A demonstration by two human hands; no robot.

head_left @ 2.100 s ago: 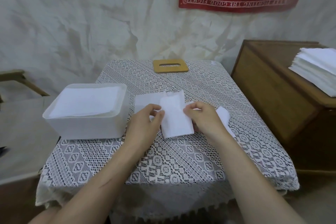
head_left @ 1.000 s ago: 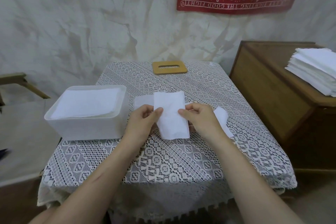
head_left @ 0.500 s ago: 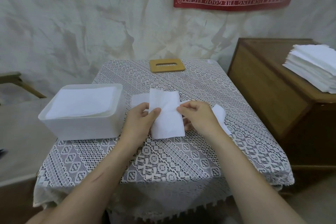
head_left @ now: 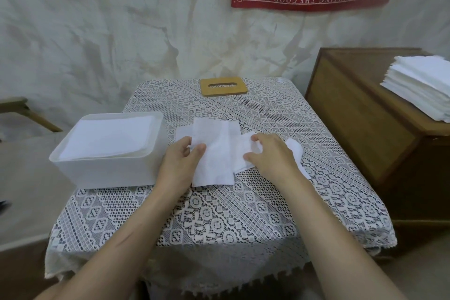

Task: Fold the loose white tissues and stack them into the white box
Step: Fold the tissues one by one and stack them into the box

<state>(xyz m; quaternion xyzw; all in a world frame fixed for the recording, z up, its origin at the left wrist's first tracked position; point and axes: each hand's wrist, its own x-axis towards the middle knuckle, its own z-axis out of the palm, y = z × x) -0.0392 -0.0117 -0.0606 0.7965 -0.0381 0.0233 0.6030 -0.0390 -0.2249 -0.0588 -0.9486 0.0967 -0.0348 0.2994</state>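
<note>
Tissue [head_left: 214,153], thin, white and faintly embossed, lies as an upright rectangle on the lace tablecloth [head_left: 219,214], just right of the white box [head_left: 107,173]. I see the left hand [head_left: 179,165] pinching its left edge, thumb on top. A crosswise sheet [head_left: 243,153] runs under it, and the right hand [head_left: 270,156] grips that sheet's rumpled right part with curled fingers; one soft end shows past the knuckles. The box is matte translucent plastic with rounded corners, and a stack of folded tissues [head_left: 109,136] fills it nearly to the rim. At the table's far edge I make out a flat wooden lid [head_left: 223,86] with a slot. A pile of loose tissues [head_left: 423,85] sits on the wooden cabinet [head_left: 365,117] to the right.
</note>
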